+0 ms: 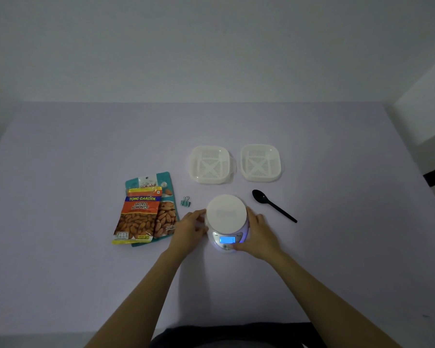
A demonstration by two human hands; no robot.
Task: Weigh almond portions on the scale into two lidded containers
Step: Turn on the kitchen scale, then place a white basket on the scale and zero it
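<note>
A small white kitchen scale (226, 214) with a round platform and a lit blue display stands at the table's middle front. My left hand (189, 228) grips its left side. My right hand (258, 233) grips its right side, thumb near the display. Two square white lidded containers stand behind it, one (211, 164) on the left and one (260, 162) on the right. Two almond packets lie overlapped to the left: an orange salted-almonds packet (137, 216) on top of a teal packet (167, 212).
A black plastic spoon (271, 204) lies right of the scale, bowl end pointing away from me. A small teal binder clip (185, 201) sits between the packets and the scale. The lilac table (86, 146) reaches to a pale wall at the back.
</note>
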